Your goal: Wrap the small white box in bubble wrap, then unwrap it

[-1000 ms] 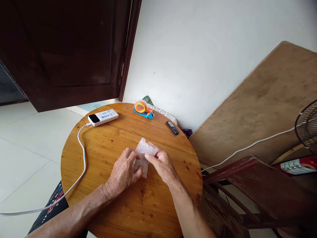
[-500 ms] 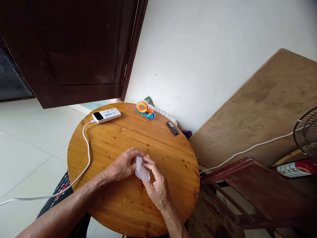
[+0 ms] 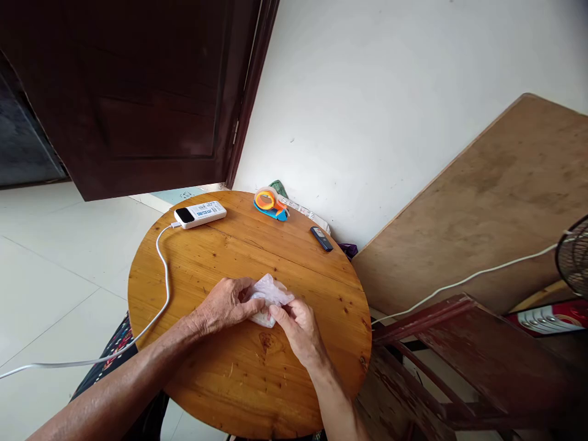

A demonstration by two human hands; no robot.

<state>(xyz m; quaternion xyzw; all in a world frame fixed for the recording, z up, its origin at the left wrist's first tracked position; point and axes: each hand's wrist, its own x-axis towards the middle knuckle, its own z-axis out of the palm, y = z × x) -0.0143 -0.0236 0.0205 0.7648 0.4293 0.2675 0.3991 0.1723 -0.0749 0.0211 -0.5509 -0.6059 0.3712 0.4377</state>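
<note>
**Plastic bag between both hands, mid-table**

Plastic bag (image 3: 271, 297): small, clear, crumpled, lying on the round wooden table (image 3: 206, 275) near its centre. Left hand (image 3: 225, 304) rests on the bag's left side, fingers curled together over the film. Right hand (image 3: 298, 327) meets it from the near right; thumb and fingertips pinch the bag's near edge. Both hands touch the bag and nearly touch each other.

Far edge of the table: white power bank (image 3: 200, 214) with its white cable (image 3: 162, 288) running off the left side, orange-and-blue tape dispenser (image 3: 269, 203), small dark phone (image 3: 321, 238). All well apart from the hands.
</note>
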